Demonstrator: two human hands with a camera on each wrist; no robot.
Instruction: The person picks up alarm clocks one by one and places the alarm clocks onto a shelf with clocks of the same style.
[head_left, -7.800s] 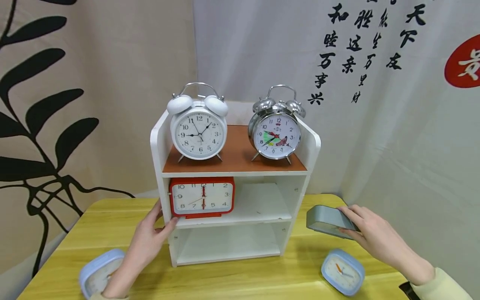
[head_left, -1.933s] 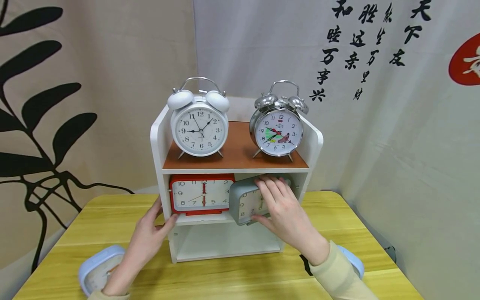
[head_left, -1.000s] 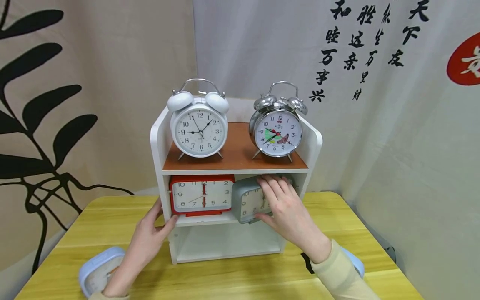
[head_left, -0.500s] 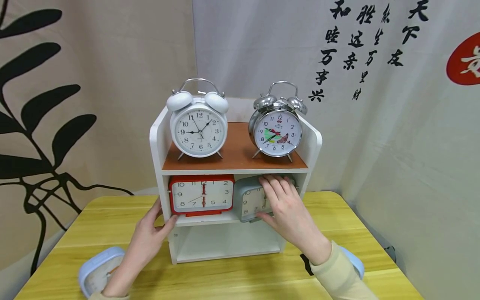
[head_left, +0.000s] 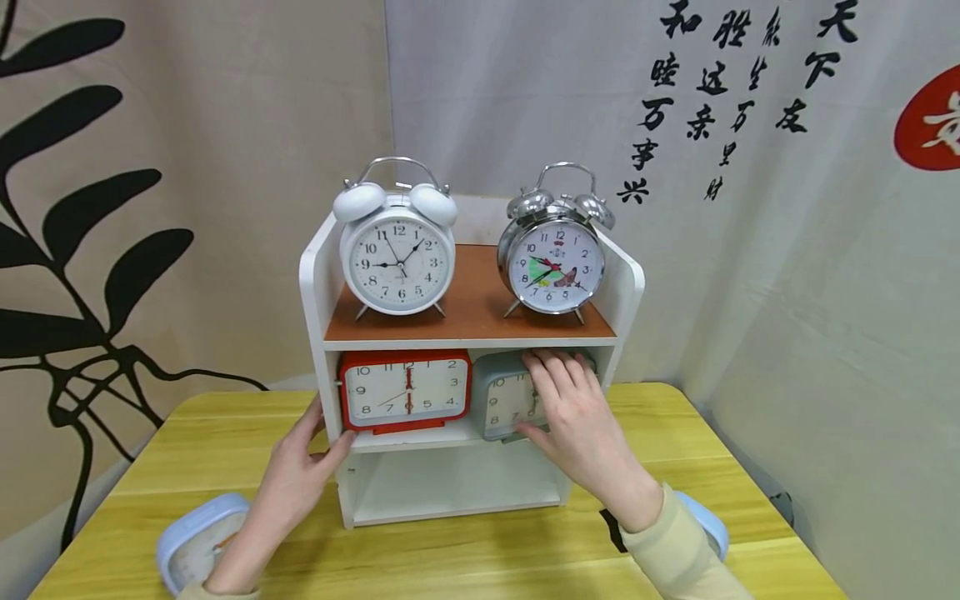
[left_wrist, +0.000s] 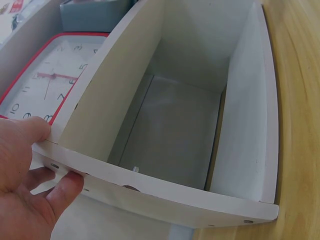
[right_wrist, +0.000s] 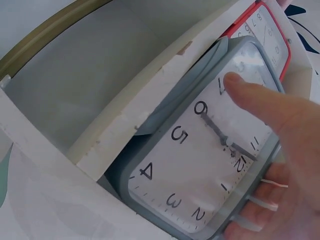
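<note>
My right hand (head_left: 573,404) grips a grey-blue desk clock (head_left: 504,404) in the middle compartment of a small white shelf unit (head_left: 457,450). In the right wrist view its thumb presses the dial of the grey-blue clock (right_wrist: 175,170), with the other fingers over the top edge. The clock's right part is hidden by the hand in the head view. Close beside it stands a red-framed desk clock (head_left: 405,390). My left hand (head_left: 300,471) holds the unit's left side panel, thumb at the front edge and fingers on the outer face, as the left wrist view shows (left_wrist: 27,175).
On the brown top board stand a white twin-bell alarm clock (head_left: 400,262) and a silver one (head_left: 557,265). A light-blue clock (head_left: 198,533) lies by my left forearm; another (head_left: 705,525) is partly behind my right sleeve. The wooden table (head_left: 450,562) carries everything.
My right hand has brought the grey-blue clock from right of the unit into the middle compartment. Over the last second it shifts slightly right and turns more frontal. My left hand stays put.
</note>
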